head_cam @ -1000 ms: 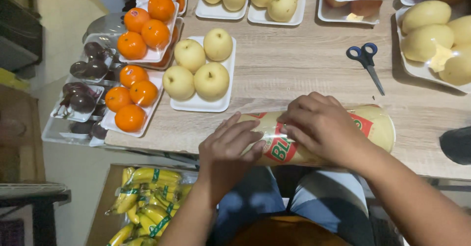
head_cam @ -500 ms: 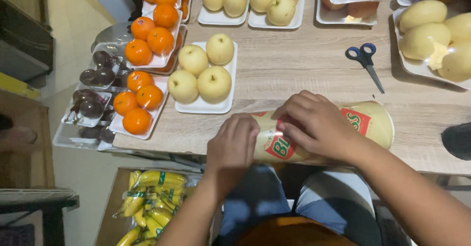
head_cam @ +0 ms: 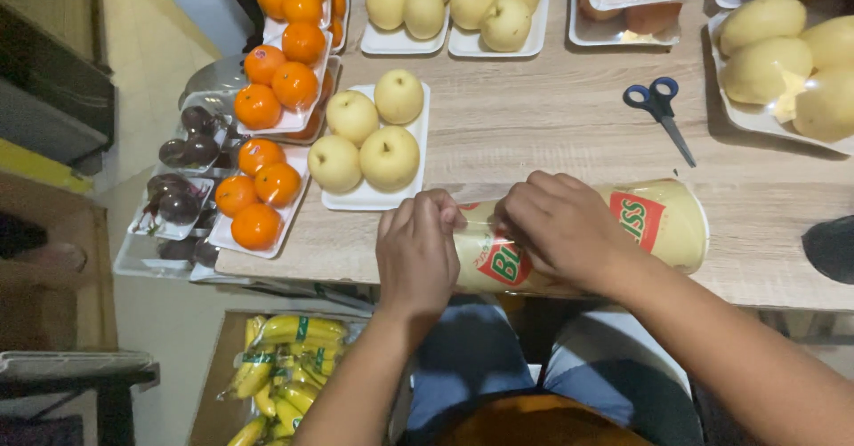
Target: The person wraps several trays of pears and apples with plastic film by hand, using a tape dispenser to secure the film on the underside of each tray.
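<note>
Yellow wrap roll (head_cam: pixel 663 224) lay at six o'clock; left hand (head_cam: pixel 416 255) and right hand (head_cam: pixel 560 228), fingers curled closed, pinched its film edge; the next move probably called for a steady pull.

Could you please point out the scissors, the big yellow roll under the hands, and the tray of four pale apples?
scissors (head_cam: pixel 659 111): head view, at the pivot below the blue handles.
yellow roll (head_cam: pixel 663 224): head view, on its bare right end.
tray of four pale apples (head_cam: pixel 354 199): head view, on its white lower rim.

Scissors: I see blue-handled scissors (head_cam: pixel 659 108) beyond the right hand.
Oranges: trays of oranges (head_cam: pixel 257 199) left of the left hand.
Bananas: bananas (head_cam: pixel 283 366) below it.
</note>
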